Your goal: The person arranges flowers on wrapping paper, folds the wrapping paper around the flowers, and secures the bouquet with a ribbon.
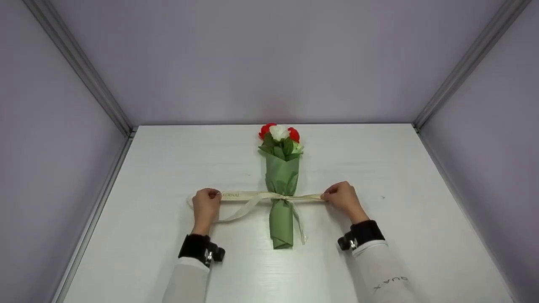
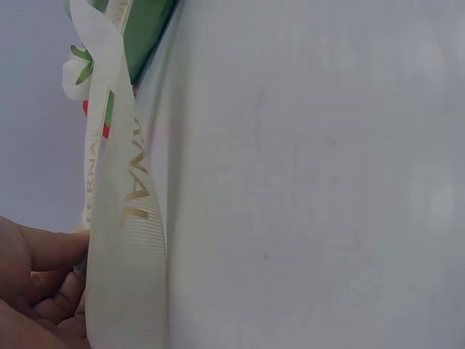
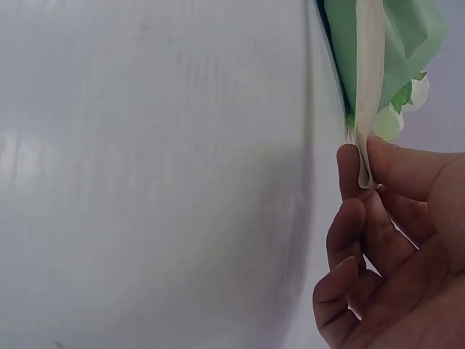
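A bouquet of red and white flowers in green wrapping paper lies upright in the head view, blooms toward the back wall. Round its narrow waist runs a cream ribbon with gold lettering, knotted at the front. My left hand pinches the ribbon left of the bouquet; in the left wrist view a lettered stretch of ribbon hangs in front of the fingertips. On the other side, my right hand pinches a folded part of the ribbon between thumb and forefinger. The ribbon spans nearly straight between both hands.
A loose ribbon tail trails beside the wrapped stems. The white table meets grey panel walls at the back and sides. Each wrist wears a black camera band.
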Action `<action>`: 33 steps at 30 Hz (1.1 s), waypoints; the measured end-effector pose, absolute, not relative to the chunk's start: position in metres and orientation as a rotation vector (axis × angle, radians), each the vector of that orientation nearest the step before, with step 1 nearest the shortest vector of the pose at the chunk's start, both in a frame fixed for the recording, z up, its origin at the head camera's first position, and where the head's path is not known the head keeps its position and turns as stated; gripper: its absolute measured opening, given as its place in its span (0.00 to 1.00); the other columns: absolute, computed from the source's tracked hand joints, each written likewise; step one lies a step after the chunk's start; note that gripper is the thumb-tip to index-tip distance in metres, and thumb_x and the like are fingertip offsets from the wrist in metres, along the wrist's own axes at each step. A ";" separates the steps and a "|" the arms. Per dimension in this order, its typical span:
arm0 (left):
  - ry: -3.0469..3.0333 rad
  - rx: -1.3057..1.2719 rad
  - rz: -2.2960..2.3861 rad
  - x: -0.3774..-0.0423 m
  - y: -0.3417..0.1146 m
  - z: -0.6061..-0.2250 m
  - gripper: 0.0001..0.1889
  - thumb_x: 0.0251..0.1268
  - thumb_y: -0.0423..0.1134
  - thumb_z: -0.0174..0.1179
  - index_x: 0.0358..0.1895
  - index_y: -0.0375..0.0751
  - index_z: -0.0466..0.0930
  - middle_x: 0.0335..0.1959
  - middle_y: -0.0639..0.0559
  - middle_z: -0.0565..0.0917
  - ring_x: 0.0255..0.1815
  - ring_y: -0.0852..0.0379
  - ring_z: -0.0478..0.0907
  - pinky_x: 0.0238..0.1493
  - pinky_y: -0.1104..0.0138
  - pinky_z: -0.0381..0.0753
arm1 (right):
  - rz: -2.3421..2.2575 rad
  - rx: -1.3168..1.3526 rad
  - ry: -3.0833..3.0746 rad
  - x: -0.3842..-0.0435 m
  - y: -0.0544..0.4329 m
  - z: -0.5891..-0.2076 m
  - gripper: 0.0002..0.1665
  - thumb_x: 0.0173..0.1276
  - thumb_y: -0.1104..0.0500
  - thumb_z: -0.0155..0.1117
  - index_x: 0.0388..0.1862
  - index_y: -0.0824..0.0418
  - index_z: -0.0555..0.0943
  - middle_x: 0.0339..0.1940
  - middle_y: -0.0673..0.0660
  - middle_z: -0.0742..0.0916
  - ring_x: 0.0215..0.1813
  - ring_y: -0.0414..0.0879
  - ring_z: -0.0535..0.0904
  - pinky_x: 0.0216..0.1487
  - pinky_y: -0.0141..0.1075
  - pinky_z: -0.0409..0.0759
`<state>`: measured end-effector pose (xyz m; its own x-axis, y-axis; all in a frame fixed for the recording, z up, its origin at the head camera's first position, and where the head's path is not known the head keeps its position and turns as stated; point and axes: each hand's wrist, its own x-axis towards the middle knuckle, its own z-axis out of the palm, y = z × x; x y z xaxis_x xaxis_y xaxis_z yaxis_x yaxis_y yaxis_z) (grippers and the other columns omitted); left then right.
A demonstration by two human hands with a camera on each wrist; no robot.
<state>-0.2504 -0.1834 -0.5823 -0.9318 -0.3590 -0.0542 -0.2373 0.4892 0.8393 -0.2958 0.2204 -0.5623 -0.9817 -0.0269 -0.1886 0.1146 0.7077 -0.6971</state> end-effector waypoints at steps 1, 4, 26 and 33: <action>-2.602 0.527 -1.431 -0.250 -0.184 -0.583 0.06 0.64 0.29 0.61 0.38 0.29 0.85 0.31 0.41 0.84 0.33 0.47 0.80 0.37 0.56 0.78 | -1.125 0.068 2.735 -0.296 0.221 -0.563 0.09 0.58 0.59 0.74 0.33 0.66 0.88 0.26 0.54 0.86 0.28 0.46 0.80 0.30 0.36 0.77; -2.610 0.540 -1.414 -0.250 -0.185 -0.584 0.06 0.64 0.29 0.61 0.38 0.30 0.85 0.31 0.41 0.84 0.32 0.47 0.80 0.36 0.56 0.78 | -1.100 0.063 2.750 -0.297 0.222 -0.563 0.10 0.58 0.59 0.75 0.32 0.66 0.88 0.25 0.54 0.86 0.28 0.46 0.79 0.31 0.37 0.76; -2.617 0.484 -1.335 -0.247 -0.187 -0.589 0.07 0.64 0.28 0.58 0.37 0.30 0.85 0.33 0.39 0.85 0.33 0.43 0.81 0.38 0.52 0.79 | -1.021 0.163 2.741 -0.291 0.231 -0.563 0.13 0.56 0.57 0.76 0.33 0.67 0.88 0.27 0.55 0.87 0.33 0.50 0.81 0.36 0.42 0.79; -2.627 0.488 -1.312 -0.249 -0.186 -0.589 0.07 0.65 0.28 0.57 0.38 0.29 0.85 0.35 0.37 0.84 0.35 0.41 0.81 0.40 0.50 0.79 | -0.980 0.193 2.735 -0.291 0.233 -0.564 0.15 0.57 0.56 0.75 0.35 0.67 0.88 0.30 0.57 0.87 0.33 0.51 0.81 0.35 0.42 0.78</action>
<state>-0.2487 -0.1863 -0.5891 -0.9330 -0.3598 0.0012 -0.2152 0.5607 0.7996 -0.2910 0.2333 -0.5640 -0.9649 0.0458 -0.2584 0.1995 0.7678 -0.6088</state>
